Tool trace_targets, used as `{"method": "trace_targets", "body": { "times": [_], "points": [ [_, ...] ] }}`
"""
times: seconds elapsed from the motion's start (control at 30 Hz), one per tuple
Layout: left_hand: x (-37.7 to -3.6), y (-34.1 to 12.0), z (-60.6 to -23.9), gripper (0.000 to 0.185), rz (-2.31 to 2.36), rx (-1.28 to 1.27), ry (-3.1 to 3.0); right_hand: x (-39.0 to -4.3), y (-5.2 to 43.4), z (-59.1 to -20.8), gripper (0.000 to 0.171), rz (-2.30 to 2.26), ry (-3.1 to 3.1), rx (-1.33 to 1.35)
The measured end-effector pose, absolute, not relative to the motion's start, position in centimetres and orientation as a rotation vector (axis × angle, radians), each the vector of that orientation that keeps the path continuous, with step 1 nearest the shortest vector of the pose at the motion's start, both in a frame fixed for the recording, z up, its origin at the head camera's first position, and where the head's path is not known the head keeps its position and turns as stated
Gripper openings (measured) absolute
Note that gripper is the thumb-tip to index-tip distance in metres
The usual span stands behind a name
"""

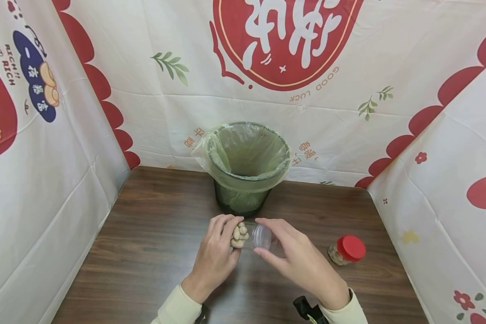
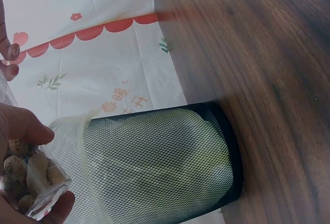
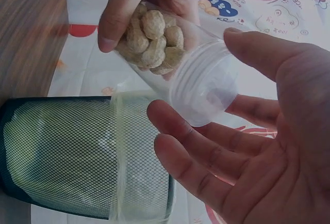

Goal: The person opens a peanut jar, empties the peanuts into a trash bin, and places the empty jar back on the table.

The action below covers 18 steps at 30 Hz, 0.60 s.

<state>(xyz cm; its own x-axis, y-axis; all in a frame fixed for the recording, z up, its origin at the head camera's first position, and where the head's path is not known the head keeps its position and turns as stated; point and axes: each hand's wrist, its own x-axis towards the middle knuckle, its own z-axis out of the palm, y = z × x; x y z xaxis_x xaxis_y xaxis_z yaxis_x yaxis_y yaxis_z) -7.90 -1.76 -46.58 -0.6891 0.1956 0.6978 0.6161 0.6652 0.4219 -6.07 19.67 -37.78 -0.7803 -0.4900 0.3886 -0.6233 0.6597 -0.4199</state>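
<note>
My left hand (image 1: 227, 230) grips a clear plastic jar (image 1: 249, 234) partly filled with peanuts (image 3: 152, 38), held tilted on its side just in front of the bin. The jar's threaded mouth (image 3: 203, 87) carries no lid and points into my right hand (image 1: 263, 237). That hand is open and cupped at the mouth, thumb above the neck and fingers (image 3: 201, 131) below. In the left wrist view the jar (image 2: 33, 182) sits between the thumb and fingers of the left hand (image 2: 41, 167).
A black mesh waste bin (image 1: 245, 166) lined with a green bag stands at the back of the dark wooden table (image 1: 146, 252). A second small jar with a red lid (image 1: 348, 249) stands to the right. Printed white cloth walls close in three sides.
</note>
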Motion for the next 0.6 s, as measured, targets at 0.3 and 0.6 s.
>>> {"method": "trace_targets", "body": {
  "times": [0.3, 0.6],
  "points": [
    [-7.78, -1.68, -46.83, 0.071, -0.913, -0.622, -2.268, -5.99, 19.83, -37.46, 0.058, 0.686, -2.602, 0.968],
    [-7.80, -1.69, -46.68, 0.071, -0.908, -0.611, -2.253, -5.89, 19.85, -37.21, 0.080, 0.667, -2.663, 0.870]
  ]
}}
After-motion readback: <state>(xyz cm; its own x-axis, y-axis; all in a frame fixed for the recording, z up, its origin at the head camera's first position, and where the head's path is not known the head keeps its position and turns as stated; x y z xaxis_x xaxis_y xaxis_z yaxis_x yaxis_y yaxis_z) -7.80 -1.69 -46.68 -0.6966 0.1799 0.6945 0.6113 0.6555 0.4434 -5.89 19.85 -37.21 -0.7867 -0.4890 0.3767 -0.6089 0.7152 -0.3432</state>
